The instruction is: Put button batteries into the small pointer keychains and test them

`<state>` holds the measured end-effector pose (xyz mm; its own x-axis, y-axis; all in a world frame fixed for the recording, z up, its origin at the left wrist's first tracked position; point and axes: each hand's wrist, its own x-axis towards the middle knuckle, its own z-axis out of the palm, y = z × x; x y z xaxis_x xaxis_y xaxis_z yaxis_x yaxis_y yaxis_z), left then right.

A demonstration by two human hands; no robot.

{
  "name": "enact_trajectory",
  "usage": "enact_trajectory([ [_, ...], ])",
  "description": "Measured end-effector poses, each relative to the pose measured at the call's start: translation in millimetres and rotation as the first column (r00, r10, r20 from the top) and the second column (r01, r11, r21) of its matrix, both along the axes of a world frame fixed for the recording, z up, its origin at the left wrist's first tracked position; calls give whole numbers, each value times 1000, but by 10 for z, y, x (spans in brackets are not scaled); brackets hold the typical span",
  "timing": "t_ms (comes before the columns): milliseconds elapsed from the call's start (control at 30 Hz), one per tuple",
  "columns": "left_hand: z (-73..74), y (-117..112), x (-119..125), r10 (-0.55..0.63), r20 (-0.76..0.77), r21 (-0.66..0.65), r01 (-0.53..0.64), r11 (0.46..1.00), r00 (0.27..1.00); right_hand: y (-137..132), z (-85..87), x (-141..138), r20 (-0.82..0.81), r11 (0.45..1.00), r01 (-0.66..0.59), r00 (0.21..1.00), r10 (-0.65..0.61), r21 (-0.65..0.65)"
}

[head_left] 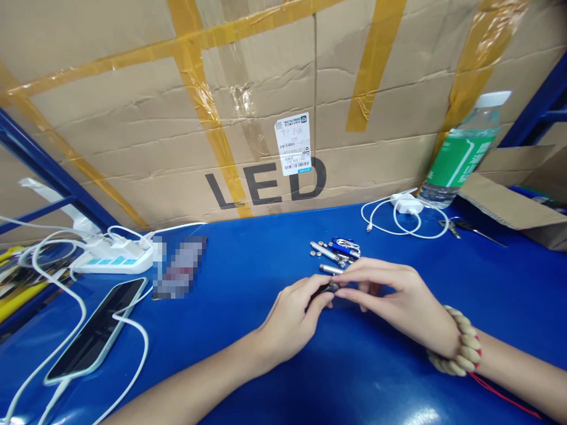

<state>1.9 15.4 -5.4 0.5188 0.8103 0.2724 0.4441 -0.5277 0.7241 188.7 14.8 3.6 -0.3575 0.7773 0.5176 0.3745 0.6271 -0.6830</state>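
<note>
My left hand [295,316] is closed around a small black tube [328,288], which looks like a mini flashlight and is mostly hidden by the fingers. The thumb and fingertips of my right hand [390,292] pinch at the tube's right end. I cannot make out whether a smaller part sits between them. Just beyond the hands lie a silver tube [330,269], a second silver tube [325,251] and a blue penlight [343,250] with a loop on it. Several button cells [315,254] are scattered beside them on the blue table [248,260].
A phone [97,330] on a white cable and a power strip [115,262] occupy the left. At the back right stand a water bottle [463,153], a white charger [407,203] and scissors [478,229]. A large cardboard box [155,136] closes off the rear.
</note>
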Motion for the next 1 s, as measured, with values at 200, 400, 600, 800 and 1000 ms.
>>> enact_trajectory([
  [200,32,-17,7,-8,-36,-3,8,1000,999,39,-8,10,20,999,27,999,-27,-21],
  [400,40,-9,0,8,-60,-1,-8,1000,998,34,-16,4,-9,995,11,1000,-12,-100],
  [600,40,-23,7,17,-69,-10,-17,1000,998,13,7,-20,37,998,71,997,-70,-1],
  [800,36,-21,-1,21,-71,-7,-21,1000,997,21,-6,-24,44,997,78,996,-78,-2],
  [1000,24,-11,-9,2,-39,6,-2,1000,999,53,19,-19,-62,987,-2,998,-9,-163],
])
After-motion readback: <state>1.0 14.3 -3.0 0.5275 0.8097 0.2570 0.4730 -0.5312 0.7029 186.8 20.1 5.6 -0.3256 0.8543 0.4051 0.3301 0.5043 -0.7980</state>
